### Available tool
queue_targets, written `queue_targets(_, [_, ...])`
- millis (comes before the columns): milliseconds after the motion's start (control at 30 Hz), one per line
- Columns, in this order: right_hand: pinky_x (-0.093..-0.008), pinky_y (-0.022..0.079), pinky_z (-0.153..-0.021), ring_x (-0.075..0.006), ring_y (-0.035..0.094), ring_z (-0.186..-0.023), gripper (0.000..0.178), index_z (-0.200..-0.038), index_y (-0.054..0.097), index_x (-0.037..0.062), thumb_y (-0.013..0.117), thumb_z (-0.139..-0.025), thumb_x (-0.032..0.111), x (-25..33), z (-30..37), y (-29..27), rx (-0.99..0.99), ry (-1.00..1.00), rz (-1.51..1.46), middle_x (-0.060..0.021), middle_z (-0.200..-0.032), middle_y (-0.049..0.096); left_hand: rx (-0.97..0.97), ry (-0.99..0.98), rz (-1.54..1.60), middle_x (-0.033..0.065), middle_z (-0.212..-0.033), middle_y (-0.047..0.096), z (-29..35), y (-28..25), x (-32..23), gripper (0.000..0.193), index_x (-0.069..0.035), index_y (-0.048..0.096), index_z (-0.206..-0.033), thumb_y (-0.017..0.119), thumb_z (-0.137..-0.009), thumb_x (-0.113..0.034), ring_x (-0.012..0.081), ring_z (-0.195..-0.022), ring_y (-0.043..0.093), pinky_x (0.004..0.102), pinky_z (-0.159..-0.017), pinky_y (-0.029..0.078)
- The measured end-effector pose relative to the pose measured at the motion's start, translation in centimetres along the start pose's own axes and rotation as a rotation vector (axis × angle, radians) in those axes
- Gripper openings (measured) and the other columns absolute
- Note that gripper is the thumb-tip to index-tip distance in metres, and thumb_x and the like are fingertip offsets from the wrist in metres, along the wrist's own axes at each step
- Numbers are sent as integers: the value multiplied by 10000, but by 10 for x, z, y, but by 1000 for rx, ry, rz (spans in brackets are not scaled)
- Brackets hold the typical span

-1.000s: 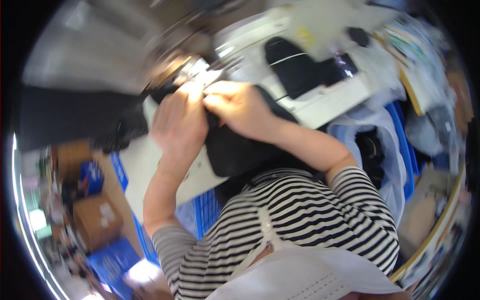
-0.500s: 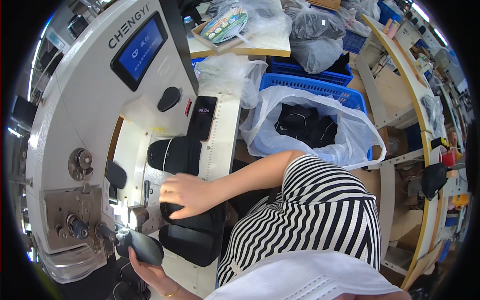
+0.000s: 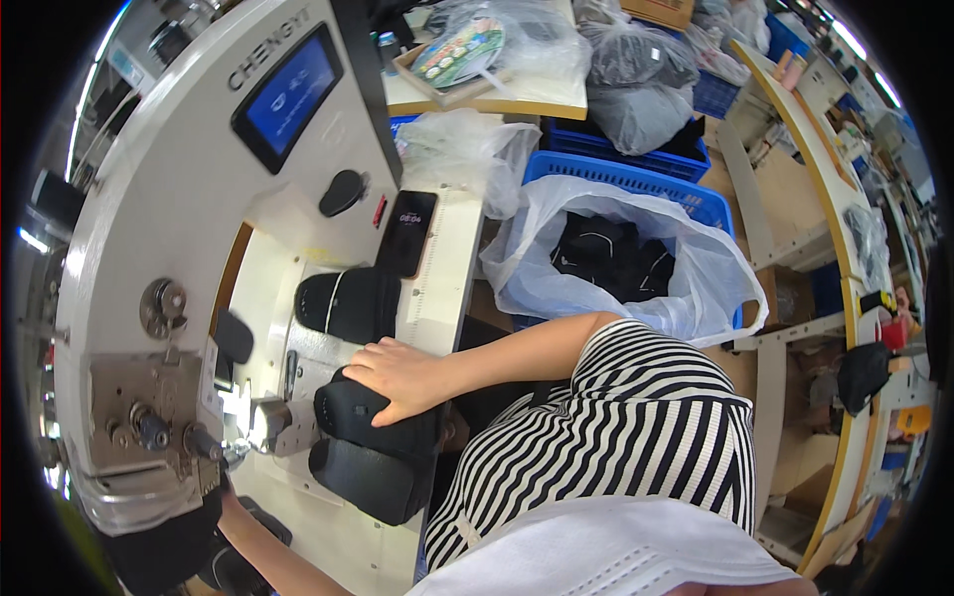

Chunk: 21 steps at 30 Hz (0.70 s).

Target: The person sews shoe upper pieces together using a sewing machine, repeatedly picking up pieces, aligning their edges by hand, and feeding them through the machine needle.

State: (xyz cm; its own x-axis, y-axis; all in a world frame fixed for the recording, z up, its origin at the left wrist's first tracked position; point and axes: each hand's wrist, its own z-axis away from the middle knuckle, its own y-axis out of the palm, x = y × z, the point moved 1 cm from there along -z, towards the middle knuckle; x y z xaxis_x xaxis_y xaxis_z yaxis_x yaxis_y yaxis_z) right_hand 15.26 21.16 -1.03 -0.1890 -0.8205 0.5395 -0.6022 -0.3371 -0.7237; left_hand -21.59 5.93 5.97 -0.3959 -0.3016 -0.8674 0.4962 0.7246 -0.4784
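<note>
- The spot by the needle of our sewing machine [image 3: 149, 228] has changed: half a second ago our left hand held a dark flat piece there, and now that piece no longer shows at that spot.
- Our left forearm [image 3: 263, 546] now reaches farther away from the right hand, past the machine's head. The left hand itself is hidden, so we cannot tell whether it is spread or pinching anything.
- Our right hand [image 3: 397, 377] has shifted only a little. It lies over a black padded piece [image 3: 343, 412], the thumb set apart from the fingers; we see no pinch, just a spread touch on top.
- We judge from this that the needle has been cleared of one piece, while the right hand keeps to another on the white table [image 3: 397, 556].
- Just nearer to us than that hand lies a second, smoother black piece [image 3: 363, 477].
- Just beyond the hand is a third black piece [image 3: 348, 303] with a pale band across it, and past that a phone [image 3: 407, 233].
- To the left of the fingertips rests a thin dark tool [image 3: 291, 372], untouched.
- Well to the right and beyond the hand, a plastic bag [image 3: 517, 243] of black pieces sits in a blue basket [image 3: 636, 171].
</note>
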Motion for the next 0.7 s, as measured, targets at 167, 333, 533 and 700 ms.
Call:
queue_targets(167, [-419,419,-958,-300,536,-1143,732,-1299,518,-35,786,-747,364,4,1,10,4,23,1,-154,-1196,557,-44,81,-346,127,-1032,613,-2,-1,15,283,45,613,-1114,604,-965,-196,244,-1026,581,370,-960,452])
queue_targets(333, [-415,432,-944,-280,555,-1106,656,-1280,532,-20,786,-734,240,10,6,17,-259,-172,5,-131,-1239,563,164,92,-325,181,-1224,568,87,24,36,452,89,526,-1274,644,-976,-230,306,-1206,512,420,-1076,381])
queue_targets(533, [-428,424,-970,-278,545,-1153,484,-1139,588,21,794,-741,203,9,3,10,-337,-179,18,-113,-1232,581,248,95,-302,271,-1423,457,189,85,-32,733,72,379,-1459,725,-918,-282,386,-1315,453,445,-1096,377])
queue_targets(700, [-409,450,-914,-255,574,-1074,241,-974,597,75,742,-793,142,6,-13,6,-367,-306,54,-69,-1118,610,-130,713,-792,277,-1282,536,199,83,-39,725,69,459,-1345,794,-849,-339,451,-1165,538,453,-1026,434])
